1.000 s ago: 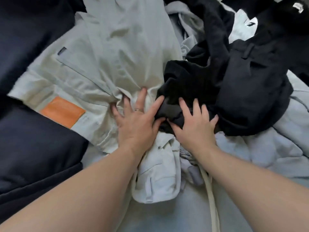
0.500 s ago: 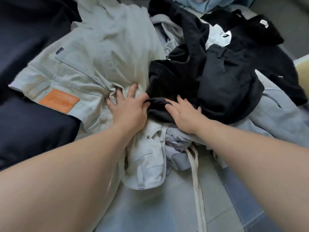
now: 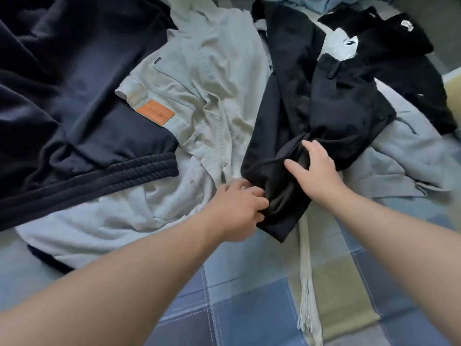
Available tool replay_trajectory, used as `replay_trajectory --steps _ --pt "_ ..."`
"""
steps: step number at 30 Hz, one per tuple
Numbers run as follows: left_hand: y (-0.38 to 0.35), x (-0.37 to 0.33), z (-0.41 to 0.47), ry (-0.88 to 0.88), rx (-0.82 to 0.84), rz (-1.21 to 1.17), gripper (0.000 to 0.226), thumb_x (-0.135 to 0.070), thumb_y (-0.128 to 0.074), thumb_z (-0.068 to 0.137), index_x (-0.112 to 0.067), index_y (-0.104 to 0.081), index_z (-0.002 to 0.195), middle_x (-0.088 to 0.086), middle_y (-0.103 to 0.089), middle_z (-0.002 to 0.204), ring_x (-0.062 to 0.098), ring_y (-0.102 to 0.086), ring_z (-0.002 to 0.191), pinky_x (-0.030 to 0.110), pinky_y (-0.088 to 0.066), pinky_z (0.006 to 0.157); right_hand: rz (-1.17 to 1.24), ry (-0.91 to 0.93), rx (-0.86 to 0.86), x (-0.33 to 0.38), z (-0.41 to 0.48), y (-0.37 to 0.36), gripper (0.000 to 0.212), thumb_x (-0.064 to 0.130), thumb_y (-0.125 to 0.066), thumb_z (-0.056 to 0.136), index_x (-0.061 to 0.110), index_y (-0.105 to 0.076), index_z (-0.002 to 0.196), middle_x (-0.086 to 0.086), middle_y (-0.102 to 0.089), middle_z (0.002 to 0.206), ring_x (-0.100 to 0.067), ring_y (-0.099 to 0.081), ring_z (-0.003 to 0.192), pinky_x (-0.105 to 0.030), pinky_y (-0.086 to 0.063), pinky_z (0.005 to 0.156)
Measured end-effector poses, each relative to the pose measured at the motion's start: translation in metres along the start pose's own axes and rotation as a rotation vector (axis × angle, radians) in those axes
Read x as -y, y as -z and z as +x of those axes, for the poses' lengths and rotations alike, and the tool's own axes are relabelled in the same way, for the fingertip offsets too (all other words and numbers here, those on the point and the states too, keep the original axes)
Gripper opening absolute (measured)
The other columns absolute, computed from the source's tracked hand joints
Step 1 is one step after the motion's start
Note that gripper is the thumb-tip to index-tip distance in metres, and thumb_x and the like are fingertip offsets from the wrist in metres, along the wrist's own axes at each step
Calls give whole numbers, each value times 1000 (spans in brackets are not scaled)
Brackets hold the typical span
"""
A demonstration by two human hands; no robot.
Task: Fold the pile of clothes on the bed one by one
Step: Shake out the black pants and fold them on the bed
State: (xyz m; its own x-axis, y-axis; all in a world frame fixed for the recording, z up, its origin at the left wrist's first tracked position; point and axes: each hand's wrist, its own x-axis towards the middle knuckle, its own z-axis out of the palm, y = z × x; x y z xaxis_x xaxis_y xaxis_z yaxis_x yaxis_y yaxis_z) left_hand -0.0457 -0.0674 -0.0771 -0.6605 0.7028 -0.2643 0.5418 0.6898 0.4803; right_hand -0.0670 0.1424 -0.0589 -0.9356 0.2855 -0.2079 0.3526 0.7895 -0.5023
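- Step in hand: one piece was being pulled out of the pile (image 3: 404,156) on the bed (image 3: 249,308); no folding had begun.
- The piece: a black garment (image 3: 336,116), crumpled, lying on top of the heap at centre-right, its near end bunched and hanging toward the bare plaid cover.
- Left hand (image 3: 239,208): fingers curled, pinching the garment's near edge.
- Right hand (image 3: 316,168): grasping a bunched fold of the same garment just beyond the left, thumb spread wide.
- Alongside: pale jeans (image 3: 212,83) with an orange patch (image 3: 156,113) touching the black garment's left side; a navy garment (image 3: 62,83) further left; a fringed strip (image 3: 306,283) running out from under the near end.
- Judgement: next move calls for lifting the garment clear of the jeans and the strip, then spreading it flat on the open cover before any fold. Which kind of garment it was, I could not tell.
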Motion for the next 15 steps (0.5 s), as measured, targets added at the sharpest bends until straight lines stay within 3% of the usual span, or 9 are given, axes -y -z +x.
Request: replay_trajectory --steps 4,6,8,10,12,14,15 --pt "-13 -30 -23 -68 158 85 17 -32 -47 101 -31 -39 86 -18 -37 106 25 -29 130 37 -22 88 134 -175 -193 3 -35 -20 93 46 -72 87 27 -15 158 1 0 167 -36 -21 144 -45 -28 110" --pt "-21 -38 -31 -71 211 89 18 -35 -50 101 -30 -43 85 -17 -43 114 24 -29 132 38 -24 89 136 -263 -163 -7 -46 -26 86 25 -71 89 26 -19 157 -7 -15 160 -36 -40 126 -34 -35 94" --pt "-25 -38 -36 -27 211 25 16 -41 -52 100 -29 -54 89 -19 -48 136 22 -28 136 40 -28 96 76 -281 -62 -24 -53 -21 72 10 -62 89 23 -33 154 -11 -40 148 -31 -50 113 -28 -37 87" --pt "-21 -34 -37 85 86 -108 21 -50 -53 98 -35 -67 99 -16 -52 138 22 -36 135 45 -32 108 49 -237 -36 -37 -61 -7 60 6 -57 88 21 -50 145 -7 -62 130 -30 -55 118 -27 -42 89" --pt "-13 -35 -30 254 -156 -282 28 -55 -55 95 -34 -68 108 -8 -56 131 25 -46 127 48 -39 108 82 -189 4 -46 -79 9 47 7 -58 86 25 -66 128 0 -71 98 -29 -62 109 -29 -46 83" --pt "-6 -44 -15 408 -312 -448 45 -60 -58 91 -33 -58 127 -2 -49 139 26 -49 127 48 -45 105 130 -128 145 -58 -107 23 41 5 -59 86 35 -74 108 -3 -74 84 -21 -66 94 -32 -51 81" --pt "-2 -51 -7 455 -305 -529 60 -63 -60 89 -32 -48 139 0 -43 147 26 -47 131 47 -45 107 143 -114 247 -65 -124 28 44 0 -54 85 37 -74 97 -8 -75 84 -18 -64 87 -32 -51 79"
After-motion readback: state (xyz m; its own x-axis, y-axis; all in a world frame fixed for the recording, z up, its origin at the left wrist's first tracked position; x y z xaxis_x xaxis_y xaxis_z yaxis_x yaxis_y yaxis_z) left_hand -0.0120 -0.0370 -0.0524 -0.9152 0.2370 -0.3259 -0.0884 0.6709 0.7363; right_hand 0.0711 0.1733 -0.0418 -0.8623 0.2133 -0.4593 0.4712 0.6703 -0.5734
